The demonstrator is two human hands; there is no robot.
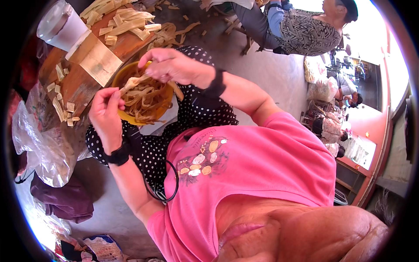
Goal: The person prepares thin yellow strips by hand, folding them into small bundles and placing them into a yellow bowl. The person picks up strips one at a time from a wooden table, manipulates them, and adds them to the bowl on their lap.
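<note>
Both my hands are raised over a yellow bowl (162,113) at my lap. It holds a tangle of soft brown fibrous strips (144,101). Between the hands runs a pale tan strip (132,82) with a thick, knot-like bulge. My left hand (106,109) pinches its lower left end between thumb and fingers, near the bowl's rim. The other end is in the bent fingers of my right hand (172,67). A flat light-brown piece (177,91) slants out past the bowl's edge below the right hand.
A wooden tabletop (83,80) carries loose pale strips (127,24), short cut pieces (68,113), a cardboard-like flap (100,62) and a white lidded container (60,28). Clear plastic sheeting (45,140) hangs at its side. Another person (304,32) sits nearby; more people are farther off.
</note>
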